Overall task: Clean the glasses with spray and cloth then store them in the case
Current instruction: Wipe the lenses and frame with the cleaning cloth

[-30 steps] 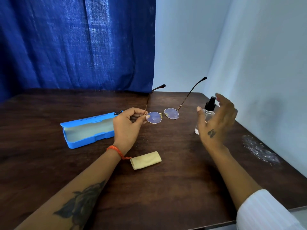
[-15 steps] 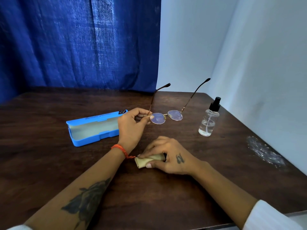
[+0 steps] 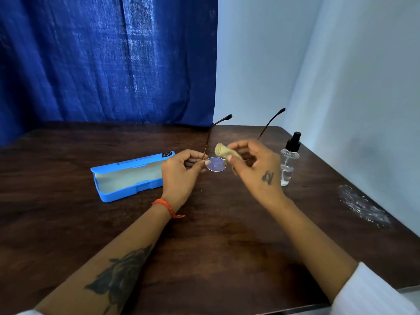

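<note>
My left hand [image 3: 181, 171] pinches the thin-framed round glasses [image 3: 217, 164] at the left hinge and holds them above the table, temples open and pointing away. My right hand [image 3: 256, 169] grips the folded yellow cloth [image 3: 223, 151] just above and right of the visible lens; the other lens is hidden behind that hand. The clear spray bottle [image 3: 288, 160] with a black nozzle stands upright on the table to the right of my right hand. The blue glasses case [image 3: 127, 178] lies open to the left of my left hand.
Everything rests on a dark wooden table [image 3: 216, 235]. A crumpled piece of clear plastic [image 3: 361, 205] lies near the right edge by the white wall. A blue curtain [image 3: 109, 60] hangs behind the table's far edge.
My right hand left the spray bottle, picked the yellow cloth up off the table and raised it to the glasses. My left hand has kept the glasses in nearly the same place.
</note>
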A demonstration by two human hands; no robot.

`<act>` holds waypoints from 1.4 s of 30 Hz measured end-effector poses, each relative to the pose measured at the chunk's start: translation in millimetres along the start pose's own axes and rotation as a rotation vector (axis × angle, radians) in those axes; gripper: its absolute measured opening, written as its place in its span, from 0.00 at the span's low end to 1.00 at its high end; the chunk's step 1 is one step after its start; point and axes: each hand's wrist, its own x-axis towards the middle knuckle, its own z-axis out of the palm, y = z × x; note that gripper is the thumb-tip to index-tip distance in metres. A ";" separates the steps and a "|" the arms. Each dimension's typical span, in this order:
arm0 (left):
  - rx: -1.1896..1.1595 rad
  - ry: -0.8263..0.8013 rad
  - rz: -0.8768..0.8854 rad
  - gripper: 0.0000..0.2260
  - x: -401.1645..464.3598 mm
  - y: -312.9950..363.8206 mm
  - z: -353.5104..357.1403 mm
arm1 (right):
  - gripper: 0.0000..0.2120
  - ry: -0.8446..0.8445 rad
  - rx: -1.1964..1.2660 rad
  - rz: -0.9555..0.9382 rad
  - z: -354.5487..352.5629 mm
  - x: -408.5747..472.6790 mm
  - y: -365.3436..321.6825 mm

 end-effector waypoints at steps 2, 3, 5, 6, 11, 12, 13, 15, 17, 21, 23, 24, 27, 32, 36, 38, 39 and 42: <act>-0.009 -0.007 -0.001 0.07 -0.7 -0.1 0.6 | 0.07 0.074 -0.148 0.047 5.5 7.7 0.7; -0.013 -0.008 0.004 0.08 -0.9 -0.1 0.9 | 0.07 0.054 -0.234 0.050 10.1 7.0 1.9; -0.019 -0.019 0.016 0.10 -1.9 0.4 1.7 | 0.07 -0.006 -0.358 0.002 19.3 -0.4 4.6; -0.013 -0.025 0.024 0.11 -2.1 0.7 2.3 | 0.07 -0.018 -0.389 -0.039 22.9 -3.6 6.2; -0.030 0.000 0.033 0.11 -3.1 1.6 1.2 | 0.09 -0.095 -0.362 -0.140 28.3 -12.1 6.2; -0.025 0.002 0.029 0.09 -3.1 1.7 0.4 | 0.10 -0.122 -0.346 -0.143 27.8 -13.2 5.7; -0.015 0.002 0.027 0.07 -3.3 2.2 -0.5 | 0.10 -0.147 -0.334 -0.143 27.1 -13.8 5.4; 0.004 -0.005 0.029 0.05 -4.7 4.2 -1.5 | 0.10 -0.174 -0.342 -0.145 24.6 -14.5 5.1; 0.014 -0.010 0.034 0.05 -5.5 6.4 -1.4 | 0.10 -0.157 -0.414 -0.169 22.8 -15.9 5.0; 0.028 -0.013 0.062 0.08 -4.7 6.5 -1.0 | 0.14 -0.155 -0.566 -0.196 25.9 -20.8 5.5; 0.062 -0.015 0.081 0.09 -5.2 4.5 -0.8 | 0.15 -0.204 -0.569 -0.199 28.1 -20.5 6.6; 0.069 -0.016 0.087 0.10 -5.6 3.8 -0.6 | 0.14 -0.220 -0.550 -0.209 28.1 -19.8 6.9; 0.043 -0.013 0.086 0.10 -6.3 2.4 0.4 | 0.10 -0.201 -0.448 -0.222 25.2 -18.8 6.5; 0.125 0.014 0.123 0.11 -6.3 1.0 1.1 | 0.05 -0.155 -0.459 -0.210 20.3 -19.5 5.2; 0.162 0.043 0.150 0.09 -5.5 1.3 1.6 | 0.09 -0.156 -0.531 -0.188 21.2 -20.5 5.0; 0.155 0.057 0.153 0.09 -6.1 2.3 2.8 | 0.11 -0.157 -0.552 -0.204 23.9 -21.2 4.6; 0.146 0.065 0.156 0.10 -6.7 3.0 3.3 | 0.12 -0.166 -0.553 -0.216 25.6 -21.6 4.3; 0.109 0.070 0.151 0.11 -7.5 4.9 3.0 | 0.13 -0.187 -0.494 -0.255 27.6 -21.5 3.5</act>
